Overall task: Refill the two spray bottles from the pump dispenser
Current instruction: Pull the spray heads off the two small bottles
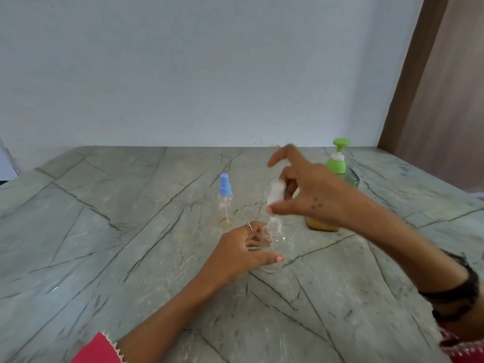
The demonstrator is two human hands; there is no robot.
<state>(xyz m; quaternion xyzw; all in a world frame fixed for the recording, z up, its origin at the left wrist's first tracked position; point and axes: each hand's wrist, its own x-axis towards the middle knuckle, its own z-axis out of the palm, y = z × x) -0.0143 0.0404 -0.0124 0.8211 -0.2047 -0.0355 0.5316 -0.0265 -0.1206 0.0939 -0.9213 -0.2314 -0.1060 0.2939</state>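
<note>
Blue-capped bottle [225, 203] stands left; pump dispenser [337, 184] behind right; table [104, 244] elsewhere open.

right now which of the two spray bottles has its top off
The clear bottle steadied by the left hand: its threaded neck is bare, and the right hand holds its white spray top above. The blue-capped bottle is closed.

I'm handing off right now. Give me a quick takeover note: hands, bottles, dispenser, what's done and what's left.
Left hand steadies the open clear bottle upright on the table.
Right hand holds its white spray top just above the bare neck.
Blue-capped bottle stands capped, behind and to the left, nearly empty.
Pump dispenser, green head, stands behind the right hand.
Done: one bottle uncapped.
Left: pump liquid into both, recap both.
</note>
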